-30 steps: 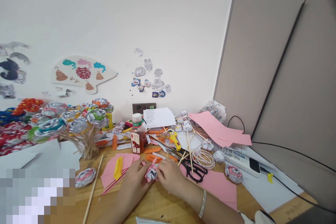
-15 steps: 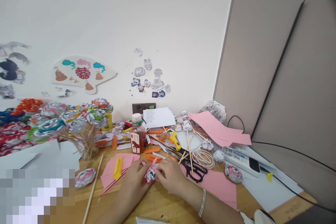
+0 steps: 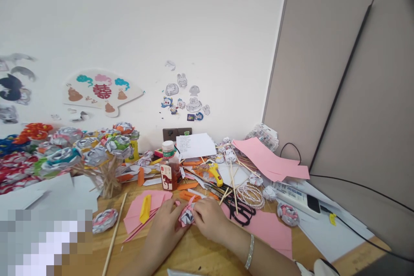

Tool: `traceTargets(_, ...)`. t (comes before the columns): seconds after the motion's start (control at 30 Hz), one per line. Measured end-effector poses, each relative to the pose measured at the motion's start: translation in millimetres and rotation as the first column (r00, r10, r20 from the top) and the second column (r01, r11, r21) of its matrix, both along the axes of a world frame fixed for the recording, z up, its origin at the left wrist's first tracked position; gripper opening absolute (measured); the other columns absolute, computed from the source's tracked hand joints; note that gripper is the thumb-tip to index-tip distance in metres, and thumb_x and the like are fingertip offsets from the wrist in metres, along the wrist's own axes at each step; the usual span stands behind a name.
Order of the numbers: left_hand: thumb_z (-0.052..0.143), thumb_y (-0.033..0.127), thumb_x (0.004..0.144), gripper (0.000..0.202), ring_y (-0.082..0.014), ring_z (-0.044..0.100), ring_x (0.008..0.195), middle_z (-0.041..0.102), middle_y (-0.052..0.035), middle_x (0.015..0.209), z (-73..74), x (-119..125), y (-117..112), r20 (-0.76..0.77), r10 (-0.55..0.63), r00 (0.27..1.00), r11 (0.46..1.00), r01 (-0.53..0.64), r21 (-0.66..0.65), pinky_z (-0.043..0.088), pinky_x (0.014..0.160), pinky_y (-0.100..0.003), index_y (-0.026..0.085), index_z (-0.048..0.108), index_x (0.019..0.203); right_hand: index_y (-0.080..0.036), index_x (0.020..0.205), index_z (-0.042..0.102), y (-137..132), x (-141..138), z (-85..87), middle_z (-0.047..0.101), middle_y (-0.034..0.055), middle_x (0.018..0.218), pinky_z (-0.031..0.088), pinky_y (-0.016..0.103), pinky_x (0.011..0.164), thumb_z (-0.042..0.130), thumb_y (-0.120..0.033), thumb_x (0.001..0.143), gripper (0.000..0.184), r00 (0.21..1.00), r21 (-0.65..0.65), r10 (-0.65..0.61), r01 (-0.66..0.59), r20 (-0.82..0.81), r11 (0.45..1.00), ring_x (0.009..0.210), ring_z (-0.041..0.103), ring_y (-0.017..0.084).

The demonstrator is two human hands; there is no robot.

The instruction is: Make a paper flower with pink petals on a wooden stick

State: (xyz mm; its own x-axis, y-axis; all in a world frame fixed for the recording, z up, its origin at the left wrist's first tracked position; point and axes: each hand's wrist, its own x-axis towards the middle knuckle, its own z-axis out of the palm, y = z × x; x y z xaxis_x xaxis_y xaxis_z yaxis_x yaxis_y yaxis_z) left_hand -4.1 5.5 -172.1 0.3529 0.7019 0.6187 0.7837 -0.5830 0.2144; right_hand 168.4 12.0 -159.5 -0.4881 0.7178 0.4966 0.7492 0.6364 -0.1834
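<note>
Between my two hands is a small pink and white folded paper flower, low over the wooden table. My left hand grips its left side with thumb and fingers. On the other side, the fingers of my right hand pinch its edge; a pink paper strip sticks up at the top. Part of the flower is hidden by the fingers. Pink paper sheets with a yellow folded strip on them lie left of my left hand. Black-handled scissors lie just right of my right hand.
A bottle of reddish-brown liquid and a yellow glue gun stand behind my hands among paper scraps. Several paper flowers on sticks crowd the left. A wooden stick, pearl strings and a power strip lie around.
Almost nothing differs. Both hands keep hold of the paper flower, with only a slight shift of the fingers and flower.
</note>
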Motion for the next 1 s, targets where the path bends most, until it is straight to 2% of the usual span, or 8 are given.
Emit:
traceTargets(0.33, 0.066, 0.023, 0.069, 0.028, -0.0243, 0.06, 0.085, 0.062, -0.0079, 0.092, 0.2, -1.2, 1.0, -0.004, 0.004, 1.0, 1.0, -0.004, 0.023, 0.052, 0.072, -0.035, 0.023, 0.064, 0.097, -0.018, 0.067, 0.06, 1.6, 0.9, -4.8, 0.065, 0.0006, 0.067, 0.033, 0.025, 0.059, 0.05, -0.027, 0.087, 0.024, 0.996, -0.017, -0.07, 0.069, -0.05, 0.997, 0.061, 0.056, 0.014)
traceTargets(0.57, 0.065, 0.023, 0.07, 0.031, -0.0242, 0.06, 0.085, 0.062, -0.0081, 0.092, 1.2, -0.8, 0.4, -0.004, 0.003, 1.0, 1.0, -0.003, 0.004, 0.052, 0.072, -0.035, 0.024, 0.064, 0.1, -0.019, 0.07, 0.061, -1.9, 1.1, 1.3, 0.066, 0.0002, 0.068, 0.031, 0.024, 0.056, 0.047, -0.025, 0.088, 0.023, 0.998, -0.049, -0.068, 0.068, 0.005, 0.996, 0.061, 0.056, 0.013)
traceTargets(1.0, 0.066, 0.022, 0.068, 0.031, -0.0242, 0.061, 0.084, 0.062, -0.0083, 0.092, -0.4, -1.0, 0.5, -0.009, 0.004, 1.0, 0.999, -0.004, 0.034, 0.052, 0.071, -0.034, 0.023, 0.063, 0.099, -0.019, 0.07, 0.058, -0.8, 1.4, 0.1, 0.064, -0.0008, 0.067, 0.027, 0.024, 0.054, 0.045, -0.023, 0.089, 0.023, 0.999, -0.042, -0.033, 0.033, 0.005, 0.999, 0.06, 0.054, 0.012)
